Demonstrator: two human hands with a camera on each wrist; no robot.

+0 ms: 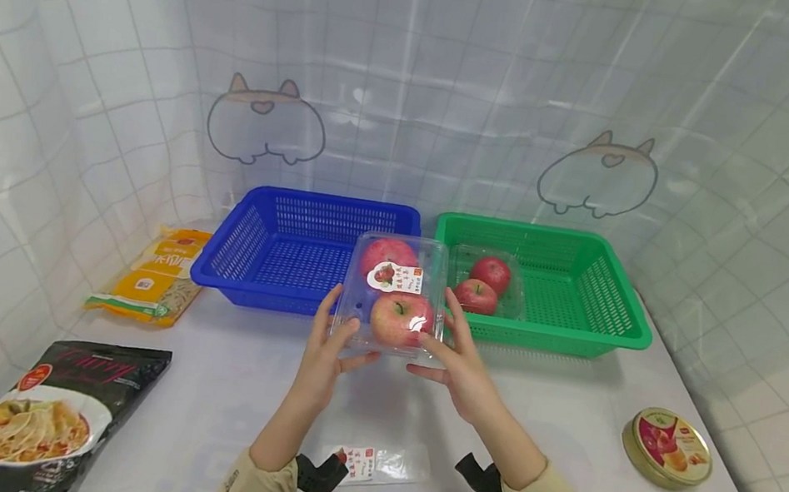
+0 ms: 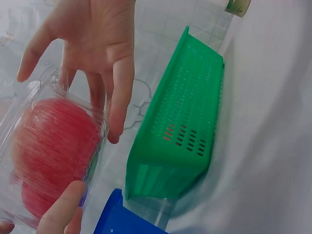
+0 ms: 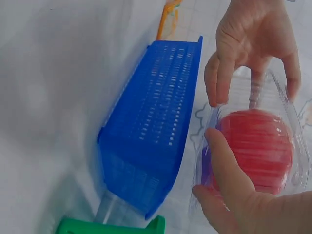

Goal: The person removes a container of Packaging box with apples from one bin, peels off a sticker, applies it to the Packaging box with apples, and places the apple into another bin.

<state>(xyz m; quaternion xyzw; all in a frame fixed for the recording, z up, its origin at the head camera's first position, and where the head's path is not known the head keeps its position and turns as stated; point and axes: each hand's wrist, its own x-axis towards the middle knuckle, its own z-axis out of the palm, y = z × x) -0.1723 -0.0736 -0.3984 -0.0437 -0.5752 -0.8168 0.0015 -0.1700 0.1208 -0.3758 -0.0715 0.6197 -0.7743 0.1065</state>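
Observation:
A clear plastic box of apples (image 1: 387,295) is held up in front of the two baskets, two red apples and a white label showing through its lid. My left hand (image 1: 322,362) grips the box's left side, thumb at the near corner. From the other side my right hand (image 1: 465,378) holds it, fingers spread along the right edge and near corner. In both wrist views, the box hangs above the table between the hands.
Behind stand a blue basket (image 1: 224,295) and a green basket (image 1: 548,341); the green one holds another box of apples (image 1: 486,284). A yellow bag (image 1: 155,275) and black noodle packet (image 1: 48,416) lie left, a round tin (image 1: 669,448) right, a labelled clear packet (image 1: 394,466) in front.

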